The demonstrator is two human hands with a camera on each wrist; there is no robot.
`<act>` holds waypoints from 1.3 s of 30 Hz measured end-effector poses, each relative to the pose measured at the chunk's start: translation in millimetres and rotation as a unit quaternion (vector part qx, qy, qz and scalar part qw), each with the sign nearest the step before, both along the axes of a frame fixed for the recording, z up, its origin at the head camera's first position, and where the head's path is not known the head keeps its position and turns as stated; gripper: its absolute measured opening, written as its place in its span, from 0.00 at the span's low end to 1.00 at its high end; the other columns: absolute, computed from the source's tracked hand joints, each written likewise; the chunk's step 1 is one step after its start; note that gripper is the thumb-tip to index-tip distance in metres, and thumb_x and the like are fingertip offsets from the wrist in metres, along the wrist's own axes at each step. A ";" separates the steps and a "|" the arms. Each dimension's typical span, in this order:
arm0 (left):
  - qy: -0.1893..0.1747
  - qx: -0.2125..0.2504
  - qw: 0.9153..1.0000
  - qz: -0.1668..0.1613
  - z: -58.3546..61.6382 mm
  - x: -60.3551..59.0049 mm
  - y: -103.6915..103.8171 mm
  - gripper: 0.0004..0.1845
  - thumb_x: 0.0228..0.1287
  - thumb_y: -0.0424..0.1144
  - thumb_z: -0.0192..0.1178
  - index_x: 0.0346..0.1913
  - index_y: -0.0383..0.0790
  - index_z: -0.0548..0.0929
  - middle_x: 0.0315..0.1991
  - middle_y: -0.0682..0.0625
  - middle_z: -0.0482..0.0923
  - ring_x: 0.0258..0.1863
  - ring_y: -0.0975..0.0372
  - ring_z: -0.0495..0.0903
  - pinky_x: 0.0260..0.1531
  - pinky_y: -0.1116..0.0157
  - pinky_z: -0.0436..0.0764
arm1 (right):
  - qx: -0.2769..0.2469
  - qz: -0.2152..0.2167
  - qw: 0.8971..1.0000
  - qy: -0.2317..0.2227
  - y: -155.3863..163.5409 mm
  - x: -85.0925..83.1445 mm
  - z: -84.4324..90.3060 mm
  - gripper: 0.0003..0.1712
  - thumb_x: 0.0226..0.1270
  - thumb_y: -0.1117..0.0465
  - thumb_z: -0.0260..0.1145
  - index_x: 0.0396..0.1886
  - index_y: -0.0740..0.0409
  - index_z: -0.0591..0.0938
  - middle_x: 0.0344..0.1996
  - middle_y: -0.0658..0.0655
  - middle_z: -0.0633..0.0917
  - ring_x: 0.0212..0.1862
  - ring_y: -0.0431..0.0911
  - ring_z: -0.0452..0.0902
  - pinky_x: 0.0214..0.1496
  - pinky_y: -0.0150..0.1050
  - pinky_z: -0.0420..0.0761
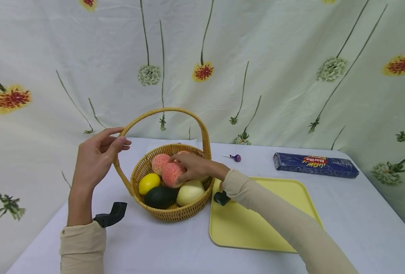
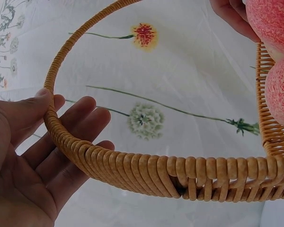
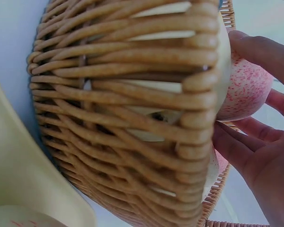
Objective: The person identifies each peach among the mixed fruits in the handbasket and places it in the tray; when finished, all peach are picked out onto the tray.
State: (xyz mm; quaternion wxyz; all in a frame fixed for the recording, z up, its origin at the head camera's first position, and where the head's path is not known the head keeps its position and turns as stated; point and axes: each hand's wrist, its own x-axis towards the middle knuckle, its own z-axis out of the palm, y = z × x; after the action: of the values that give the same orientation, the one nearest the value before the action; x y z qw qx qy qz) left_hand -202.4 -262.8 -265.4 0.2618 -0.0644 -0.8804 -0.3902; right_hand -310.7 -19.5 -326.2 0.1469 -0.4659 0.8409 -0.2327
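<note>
A wicker basket [image 1: 171, 215] stands mid-table, holding two pink peaches, a lemon [image 1: 149, 183], a dark avocado [image 1: 160, 196] and a pale yellow fruit [image 1: 190, 192]. My left hand [image 1: 98, 154] pinches the left side of the basket handle [image 1: 161, 111]: in the left wrist view the thumb [image 2: 42, 97] lies on the handle [image 2: 132, 165] with the fingers behind it. My right hand [image 1: 195, 166] reaches into the basket and grips the nearer pink peach [image 1: 171, 175]. From the right wrist, its fingers [image 3: 236, 151] curl round that peach [image 3: 244, 92] above the basket wall [image 3: 123, 118].
A yellow tray [image 1: 257, 220] lies right of the basket, touching or nearly touching it. A blue Barilla pasta box [image 1: 315, 164] sits at the back right and a small lollipop [image 1: 236, 157] lies behind the basket. A flowered cloth hangs behind the white table.
</note>
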 end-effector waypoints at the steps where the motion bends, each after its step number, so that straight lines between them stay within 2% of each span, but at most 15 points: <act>1: 0.000 -0.001 1.000 0.001 0.0 0.2 -0.1 0.21 0.70 0.46 0.55 0.63 0.47 0.75 0.43 0.41 0.84 0.35 0.79 0.79 0.36 0.81 0.76 | -0.002 0.000 1.000 0.006 0.1 -0.2 -0.7 0.37 0.61 0.57 0.70 0.68 0.56 0.65 0.63 0.57 0.70 0.64 0.46 0.64 0.66 0.40 0.67; 7: 0.000 -0.002 1.000 0.002 0.2 0.8 0.5 0.21 0.70 0.46 0.54 0.64 0.47 0.75 0.43 0.41 0.84 0.35 0.78 0.79 0.36 0.81 0.76 | -0.013 -0.009 1.000 0.021 0.0 1.0 -3.6 0.37 0.59 0.57 0.71 0.67 0.54 0.66 0.63 0.56 0.71 0.63 0.46 0.64 0.65 0.39 0.68; 12: -0.001 -0.002 1.000 0.001 0.5 1.2 0.1 0.21 0.70 0.46 0.54 0.64 0.47 0.75 0.43 0.41 0.84 0.35 0.78 0.79 0.36 0.81 0.76 | -0.031 -0.007 0.999 0.019 1.6 5.0 -3.0 0.38 0.59 0.58 0.72 0.67 0.56 0.66 0.62 0.57 0.72 0.63 0.47 0.65 0.64 0.39 0.69; 20: 0.001 -0.001 1.000 0.000 1.0 1.2 -0.1 0.21 0.70 0.46 0.55 0.63 0.47 0.75 0.43 0.40 0.84 0.35 0.79 0.78 0.35 0.81 0.77 | -0.069 -0.012 0.997 -0.027 8.7 9.2 -2.7 0.39 0.60 0.62 0.71 0.69 0.55 0.64 0.64 0.59 0.71 0.56 0.47 0.73 0.55 0.34 0.76; 27: 0.003 0.000 1.000 -0.003 0.7 0.9 -0.2 0.21 0.70 0.46 0.55 0.63 0.46 0.76 0.43 0.41 0.84 0.35 0.79 0.78 0.35 0.81 0.77 | -0.105 -0.009 0.992 -0.067 16.7 14.0 -0.3 0.39 0.61 0.64 0.69 0.69 0.56 0.63 0.65 0.59 0.68 0.60 0.51 0.72 0.58 0.35 0.76; 39: 0.001 0.016 1.000 -0.002 -1.6 -0.7 -1.0 0.22 0.69 0.46 0.56 0.63 0.44 0.76 0.44 0.41 0.84 0.35 0.78 0.81 0.36 0.82 0.77 | -0.189 -0.018 0.975 -0.119 33.0 22.7 -3.0 0.38 0.60 0.67 0.69 0.69 0.56 0.64 0.63 0.59 0.71 0.55 0.49 0.75 0.54 0.36 0.79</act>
State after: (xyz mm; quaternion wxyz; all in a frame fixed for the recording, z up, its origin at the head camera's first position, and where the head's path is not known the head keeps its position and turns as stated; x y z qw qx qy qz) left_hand -203.1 -263.8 -267.0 0.2627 -0.0627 -0.8736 -0.4048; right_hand -288.0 13.6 -329.1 0.1511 -0.4393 0.7662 -0.4439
